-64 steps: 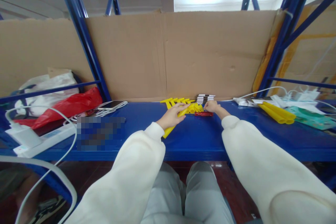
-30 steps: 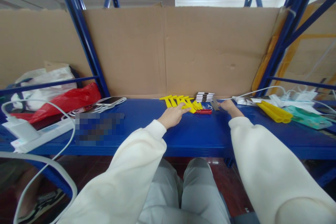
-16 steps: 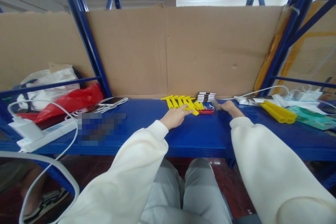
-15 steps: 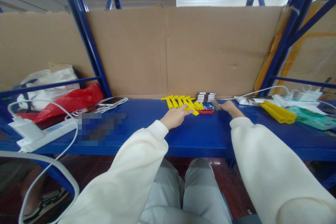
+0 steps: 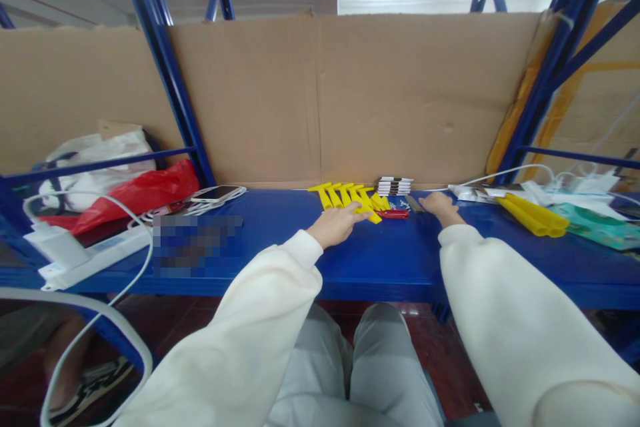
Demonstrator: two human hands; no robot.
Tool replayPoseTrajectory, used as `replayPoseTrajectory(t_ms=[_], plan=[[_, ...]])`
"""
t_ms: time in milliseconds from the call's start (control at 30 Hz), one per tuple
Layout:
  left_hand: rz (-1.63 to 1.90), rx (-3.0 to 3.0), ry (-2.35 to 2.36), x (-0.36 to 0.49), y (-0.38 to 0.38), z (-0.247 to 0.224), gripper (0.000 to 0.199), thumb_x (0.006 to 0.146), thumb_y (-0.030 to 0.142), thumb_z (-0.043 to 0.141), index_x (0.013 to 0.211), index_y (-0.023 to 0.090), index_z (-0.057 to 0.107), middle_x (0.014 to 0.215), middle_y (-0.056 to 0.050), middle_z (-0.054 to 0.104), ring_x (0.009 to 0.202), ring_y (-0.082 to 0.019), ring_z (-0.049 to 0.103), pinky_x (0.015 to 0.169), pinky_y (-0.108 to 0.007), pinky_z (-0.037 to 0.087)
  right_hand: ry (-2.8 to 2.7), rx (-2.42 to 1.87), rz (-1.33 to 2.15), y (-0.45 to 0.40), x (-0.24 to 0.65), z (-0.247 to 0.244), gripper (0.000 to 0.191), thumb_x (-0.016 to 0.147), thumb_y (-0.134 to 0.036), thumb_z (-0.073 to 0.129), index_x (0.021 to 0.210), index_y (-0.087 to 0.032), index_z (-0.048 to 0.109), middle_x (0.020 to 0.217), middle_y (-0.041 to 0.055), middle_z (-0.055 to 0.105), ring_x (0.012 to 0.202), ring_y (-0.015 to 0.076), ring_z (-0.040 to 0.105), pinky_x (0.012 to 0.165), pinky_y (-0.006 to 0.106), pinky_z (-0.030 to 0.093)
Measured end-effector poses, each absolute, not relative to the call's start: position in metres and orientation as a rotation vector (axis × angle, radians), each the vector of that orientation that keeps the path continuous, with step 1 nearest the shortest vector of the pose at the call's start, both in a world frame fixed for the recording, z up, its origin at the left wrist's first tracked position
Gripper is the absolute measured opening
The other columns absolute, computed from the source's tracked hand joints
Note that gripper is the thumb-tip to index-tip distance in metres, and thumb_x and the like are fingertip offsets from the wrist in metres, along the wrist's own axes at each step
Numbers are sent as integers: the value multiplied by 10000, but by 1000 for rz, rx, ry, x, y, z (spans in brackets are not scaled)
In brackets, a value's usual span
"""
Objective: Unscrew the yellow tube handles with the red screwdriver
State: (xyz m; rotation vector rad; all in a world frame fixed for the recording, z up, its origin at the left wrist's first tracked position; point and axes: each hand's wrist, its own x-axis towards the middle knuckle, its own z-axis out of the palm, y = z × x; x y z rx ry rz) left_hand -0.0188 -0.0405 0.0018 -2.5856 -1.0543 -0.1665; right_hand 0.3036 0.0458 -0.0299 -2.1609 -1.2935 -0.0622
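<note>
My left hand lies at the near side of a row of yellow T-shaped plastic pieces, its fingers stretched out over the nearest one. Whether it presses on that piece I cannot tell. To the right, my right hand rests low on the shelf with its fingers apart, beside flat grey strips. Between the hands are a red tool-like object, small yellow pieces and tiny silvery parts. Behind them stands a stack of white-and-black small packs.
On the left, a white power strip, a cable, a phone and a red bag lie on the blue shelf. Yellow rolled sheets and a green packet are at right. Cardboard forms the back wall.
A grey strip that was tilted up at my right fingertips now lies flat, and those fingers have come away from it. My left hand has hardly moved. The view shifts slightly.
</note>
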Motion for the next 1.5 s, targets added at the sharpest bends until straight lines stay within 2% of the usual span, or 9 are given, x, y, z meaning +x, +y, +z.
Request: replayPoseTrajectory(t_ms=[167, 267, 367, 467, 567, 700, 967, 1267, 1500], plan=[[-192, -2618, -1023, -19, -36, 0, 583, 974, 130, 442, 1519, 331, 496, 1560, -87, 505, 1219, -250, 677, 989, -372, 573, -1486, -1987, -41, 34, 266, -7, 263, 886, -402, 638, 967, -204, 790, 1160, 156, 740, 1248, 374, 598, 1035, 556, 450], [-259, -2645, -1008, -19, -32, -3, 533, 971, 142, 448, 1487, 251, 522, 1544, -106, 528, 1295, -244, 627, 1039, -376, 543, -1705, -1651, 134, 38, 242, -10, 221, 852, -392, 696, 922, -192, 757, 1012, 102, 766, 1069, 282, 677, 989, 457, 505], [-300, -2653, -1049, -18, -30, -5, 496, 961, 147, 478, 1453, 186, 523, 1514, -141, 543, 1301, -244, 619, 1035, -365, 538, -1801, -1326, 487, 40, 220, -18, 291, 845, -367, 732, 1056, -169, 706, 884, 77, 755, 837, 201, 700, 869, 375, 563], [-311, -2659, -1056, -18, -31, -6, 503, 947, 155, 519, 1446, 216, 511, 1474, -137, 552, 1244, -250, 649, 983, -363, 561, -1852, -1185, 680, 37, 203, -25, 339, 855, -340, 723, 1148, -177, 671, 813, 34, 733, 716, 161, 675, 765, 328, 581], [-295, -2672, -1041, -19, -33, -4, 502, 953, 173, 516, 1449, 255, 510, 1438, -117, 557, 1168, -254, 680, 942, -372, 577, -1873, -1156, 698, 33, 195, -27, 343, 830, -292, 733, 1149, -181, 678, 801, 16, 725, 692, 154, 663, 718, 305, 582], [-264, -2687, -1054, -19, -35, -2, 479, 961, 187, 504, 1437, 235, 535, 1409, -117, 560, 1071, -251, 711, 909, -378, 587, -1867, -1153, 689, 33, 194, -28, 306, 806, -241, 746, 1102, -182, 696, 790, 15, 722, 684, 151, 659, 688, 289, 582], [-205, -2687, -1062, -18, -40, 3, 430, 966, 171, 488, 1383, 156, 593, 1456, -139, 545, 1111, -258, 701, 974, -374, 565, -1804, -1212, 748, 29, 192, -25, 262, 788, -205, 781, 1037, -178, 705, 811, 23, 721, 706, 155, 668, 712, 295, 582], [-203, -2670, -1037, -18, -38, 0, 509, 967, 151, 466, 1467, 212, 535, 1475, -126, 522, 1091, -247, 706, 968, -390, 572, -1787, -1205, 803, 24, 193, -22, 287, 768, -224, 766, 1041, -180, 690, 719, -19, 661, 593, 115, 581, 600, 251, 506], [-145, -2668, -1066, -18, -38, -1, 566, 963, 131, 425, 1511, 244, 507, 1386, -134, 539, 1057, -251, 701, 940, -402, 581, -1792, -1198, 837, 24, 191, -24, 260, 753, -167, 757, 997, -169, 668, 682, -33, 640, 562, 101, 558, 511, 203, 425]])
